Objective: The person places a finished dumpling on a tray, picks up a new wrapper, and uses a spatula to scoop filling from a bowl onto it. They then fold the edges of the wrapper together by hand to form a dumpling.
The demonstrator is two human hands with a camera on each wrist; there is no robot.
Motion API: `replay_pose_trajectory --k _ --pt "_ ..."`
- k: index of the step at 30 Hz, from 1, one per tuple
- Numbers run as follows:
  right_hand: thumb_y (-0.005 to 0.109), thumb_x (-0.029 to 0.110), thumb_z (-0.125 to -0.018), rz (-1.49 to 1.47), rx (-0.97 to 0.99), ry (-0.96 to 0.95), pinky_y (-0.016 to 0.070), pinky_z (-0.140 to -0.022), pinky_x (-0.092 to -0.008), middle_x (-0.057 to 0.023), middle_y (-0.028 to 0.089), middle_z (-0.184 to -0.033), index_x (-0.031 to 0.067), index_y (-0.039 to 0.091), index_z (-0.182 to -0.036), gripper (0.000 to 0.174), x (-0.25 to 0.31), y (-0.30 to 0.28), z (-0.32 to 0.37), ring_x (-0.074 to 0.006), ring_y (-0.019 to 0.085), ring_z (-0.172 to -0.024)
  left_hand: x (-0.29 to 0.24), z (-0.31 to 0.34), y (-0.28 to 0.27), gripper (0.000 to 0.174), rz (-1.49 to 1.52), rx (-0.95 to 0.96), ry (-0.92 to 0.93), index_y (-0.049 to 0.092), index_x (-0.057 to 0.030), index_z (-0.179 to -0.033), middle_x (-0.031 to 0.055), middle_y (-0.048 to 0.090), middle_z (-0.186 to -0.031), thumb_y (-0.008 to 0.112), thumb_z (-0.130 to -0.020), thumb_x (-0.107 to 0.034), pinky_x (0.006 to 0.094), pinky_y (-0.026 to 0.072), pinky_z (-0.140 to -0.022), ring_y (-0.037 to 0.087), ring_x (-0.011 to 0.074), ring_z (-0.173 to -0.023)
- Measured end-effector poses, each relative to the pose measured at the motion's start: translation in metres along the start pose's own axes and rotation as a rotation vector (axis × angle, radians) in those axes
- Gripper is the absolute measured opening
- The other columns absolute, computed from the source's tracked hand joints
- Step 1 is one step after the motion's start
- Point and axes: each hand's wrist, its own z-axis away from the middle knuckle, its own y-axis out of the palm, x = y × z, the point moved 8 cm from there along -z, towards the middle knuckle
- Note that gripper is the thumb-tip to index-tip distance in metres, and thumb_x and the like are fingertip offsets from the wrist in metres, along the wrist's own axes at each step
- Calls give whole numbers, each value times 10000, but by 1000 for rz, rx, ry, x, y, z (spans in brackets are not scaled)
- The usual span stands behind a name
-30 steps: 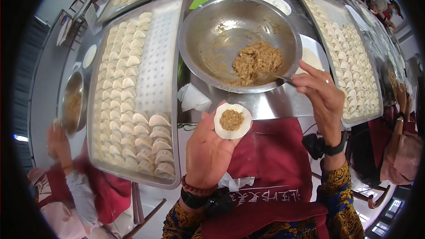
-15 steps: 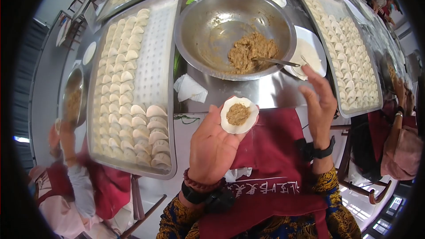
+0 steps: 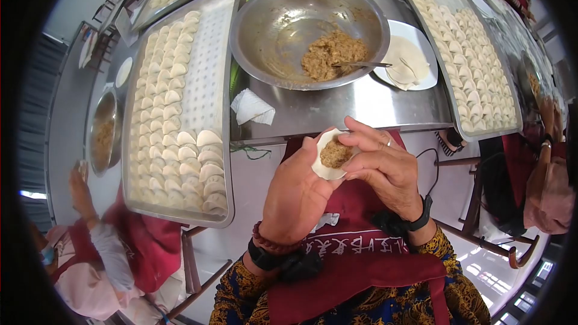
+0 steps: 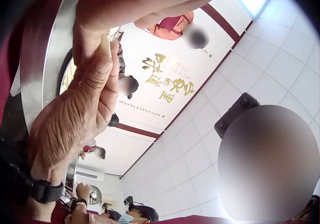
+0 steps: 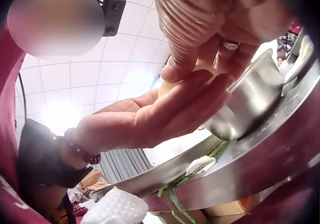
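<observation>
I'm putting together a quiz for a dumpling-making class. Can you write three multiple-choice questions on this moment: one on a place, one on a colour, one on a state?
1. Where does the spoon lie?
A) in the steel bowl
B) on the white plate
C) on the dumpling tray

2. What colour is the person's apron?
A) green
B) red
C) white

3. How is the wrapper in the left hand?
A) sealed shut
B) empty
C) open, filling showing

Answers:
1 A, it rests inside the bowl.
2 B, dark red cloth with white characters.
3 C, the brown filling lies uncovered while the right hand pinches the wrapper's edge.
</observation>
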Motion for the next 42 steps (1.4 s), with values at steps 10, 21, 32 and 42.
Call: replay_pose_trajectory --k 10,21,32,42 --pt "695 -1 -821 -163 -79 187 454 -1023 -399 -151 698 -1196 37 725 -924 113 -4 -2 -1 -323 581 -1265 11 9 10 528 -525 48 59 388 41 -1467 115 582 -1299 585 -998 -103 293 534 -937 609 161 -1127" --pt "650 -28 -865 -248 -36 215 482 -1001 -361 -161 680 -1229 24 720 -1065 218 -9 9 -9 -286 599 -1235 11 9 -7 420 -620 26 158 443 65 -1425 129 603 -1250 488 -1033 -79 265 515 -772 618 147 -956" --pt "641 26 -934 -1042 -180 691 556 -781 -283 -112 692 -974 -85 602 -1250 337 -28 34 15 -177 678 -880 -10 13 5 522 -448 71 389 392 123 -1432 156 585 -1297 503 -1035 -197 254 440 -746 565 141 -970" --pt "610 47 -960 -1095 -276 690 554 -604 -306 -103 650 -810 -84 642 -1140 225 -26 35 14 -211 655 -660 -5 13 4 502 -480 41 480 378 118 -1446 116 596 -1233 495 -1028 -133 246 432 -741 548 115 -956"
